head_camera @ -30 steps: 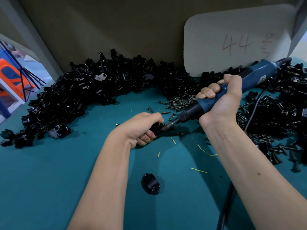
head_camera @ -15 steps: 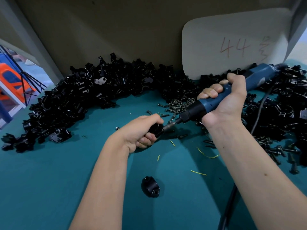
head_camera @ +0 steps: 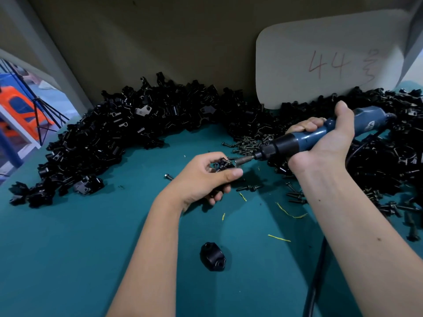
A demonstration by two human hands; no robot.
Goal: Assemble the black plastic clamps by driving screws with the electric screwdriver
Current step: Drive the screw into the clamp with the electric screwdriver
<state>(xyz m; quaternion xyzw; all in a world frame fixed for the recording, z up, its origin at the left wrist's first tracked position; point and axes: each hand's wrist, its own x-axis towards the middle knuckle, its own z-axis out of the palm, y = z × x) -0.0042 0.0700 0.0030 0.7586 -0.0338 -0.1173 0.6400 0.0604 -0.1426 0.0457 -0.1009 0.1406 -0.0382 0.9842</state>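
Note:
My left hand grips a black plastic clamp just above the teal table. My right hand is wrapped around the blue electric screwdriver, held almost level and pointing left. Its metal bit touches the right side of the clamp. A small heap of dark screws lies just behind the bit. One black clamp half sits alone on the table near me, between my forearms.
A long pile of black clamp parts curves along the back wall and down the left; more parts and screws crowd the right. A white card marked "44" leans on the wall. The screwdriver cord runs down at lower right.
My left hand has turned and opened its grip a little, so the clamp now shows between thumb and fingers. The screwdriver has levelled out, its bit still at the clamp.

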